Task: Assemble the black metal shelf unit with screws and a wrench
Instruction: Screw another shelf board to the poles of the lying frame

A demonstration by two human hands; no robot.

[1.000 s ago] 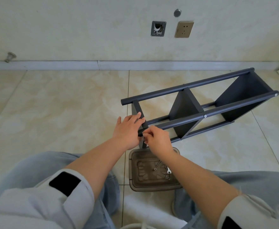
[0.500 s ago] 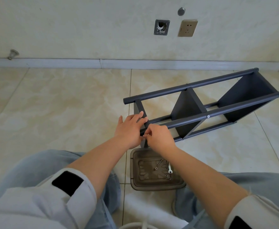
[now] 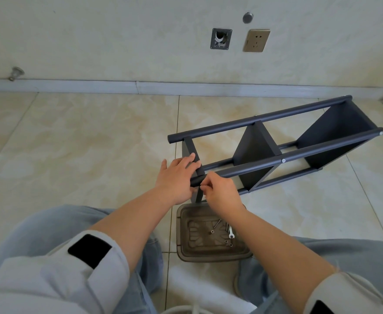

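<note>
Left hand (image 3: 176,177) lies spread on the near end of the black metal shelf unit (image 3: 274,152), fingers straight across the end panel (image 3: 191,155) and the palm against the tip of the near upper rail (image 3: 288,156); right hand (image 3: 222,191) is curled just beside it, fingertips pinched together at the underside of that rail where it meets the end panel; whatever small part they pinch is hidden by the fingers. Shelf unit lies on its side on the tiled floor (image 3: 72,143), running from the hands toward the far right, its far end near the skirting board (image 3: 186,88) along the wall; two dark panels, a middle panel (image 3: 252,147) and a far panel (image 3: 335,137), stand between four round rails; a silver screw head (image 3: 283,160) shows on the near upper rail at the middle panel, another at the rail's far tip. Just below the right hand, touching the near end of the unit as far as can be seen, a brown translucent plastic tray (image 3: 186,250) sits on the floor between the person's knees; inside it lie several loose screws (image 3: 217,224) and a small silver wrench (image 3: 230,232), toward its right side. Both forearms are bare, with pale sleeves pushed up; light blue jeans cover the legs. On the wall above are a gold socket plate (image 3: 256,40) and a dark square outlet box (image 3: 220,39) beside it.
</note>
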